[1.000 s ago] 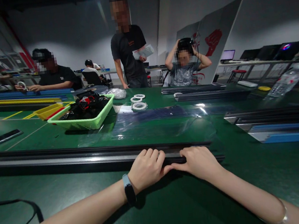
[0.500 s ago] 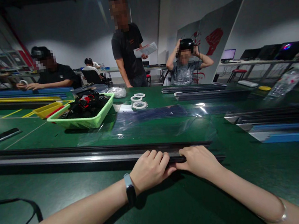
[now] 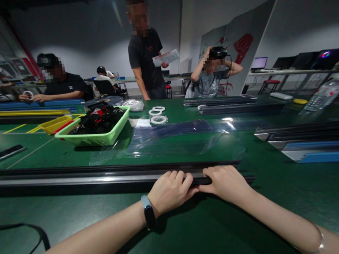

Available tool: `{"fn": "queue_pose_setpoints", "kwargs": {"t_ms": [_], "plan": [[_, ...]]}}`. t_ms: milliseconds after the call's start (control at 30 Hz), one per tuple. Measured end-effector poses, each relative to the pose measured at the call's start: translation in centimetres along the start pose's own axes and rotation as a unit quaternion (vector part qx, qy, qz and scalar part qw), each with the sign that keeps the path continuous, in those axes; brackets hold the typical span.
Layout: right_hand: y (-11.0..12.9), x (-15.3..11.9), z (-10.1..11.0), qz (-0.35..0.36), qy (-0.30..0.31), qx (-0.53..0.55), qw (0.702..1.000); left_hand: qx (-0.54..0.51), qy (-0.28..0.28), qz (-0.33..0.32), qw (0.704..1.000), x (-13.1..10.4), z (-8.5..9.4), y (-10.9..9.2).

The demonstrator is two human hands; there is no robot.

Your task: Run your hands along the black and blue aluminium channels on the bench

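Dark profile (image 3: pixel 85 181), clamped near its right end by the fingers of your left hand (image 3: pixel 169 191) and right hand (image 3: pixel 227 183) (a pressing step, seemingly), probably calls for even pressure next.

The dark profile (image 3: pixel 108 182) runs out of view at left — tips of the fingers (image 3: pixel 179 177) hidden.

Basket (image 3: pixel 112 136) behind profile (image 3: pixel 101 180), left of tape rolls (image 3: pixel 159 123).

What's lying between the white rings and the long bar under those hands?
Clear plastic sheeting on the green table; the head view shows it between the white rings and the long bar.
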State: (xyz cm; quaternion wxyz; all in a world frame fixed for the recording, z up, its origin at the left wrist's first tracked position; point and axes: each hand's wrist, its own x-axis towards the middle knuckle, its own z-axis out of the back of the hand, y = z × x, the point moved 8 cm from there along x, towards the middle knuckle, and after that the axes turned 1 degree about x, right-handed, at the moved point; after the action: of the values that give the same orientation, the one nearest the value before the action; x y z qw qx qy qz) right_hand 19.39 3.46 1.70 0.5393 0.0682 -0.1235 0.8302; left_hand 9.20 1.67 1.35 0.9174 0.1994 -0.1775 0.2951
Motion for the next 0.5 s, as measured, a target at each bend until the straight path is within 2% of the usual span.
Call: {"fn": "queue_pose_setpoints", "kwargs": {"t_ms": [133, 333, 500], "plan": [[0.2, -0.1, 0.6, 0.000, -0.013, -0.006, 1.000, 0.009, 0.008, 0.010, 1.000, -0.2, -0.1, 0.6], [0.3, 0.0, 0.0, -0.008, -0.012, 0.001, 1.000, 0.006, 0.028, 0.088, 0.996, -0.5, -0.3, 1.8], [0.2, 0.3, -0.5, -0.008, 0.001, 0.012, 1.000, -0.020, 0.021, 0.075, 0.997, 0.2, 0.5, 1.5]]}}
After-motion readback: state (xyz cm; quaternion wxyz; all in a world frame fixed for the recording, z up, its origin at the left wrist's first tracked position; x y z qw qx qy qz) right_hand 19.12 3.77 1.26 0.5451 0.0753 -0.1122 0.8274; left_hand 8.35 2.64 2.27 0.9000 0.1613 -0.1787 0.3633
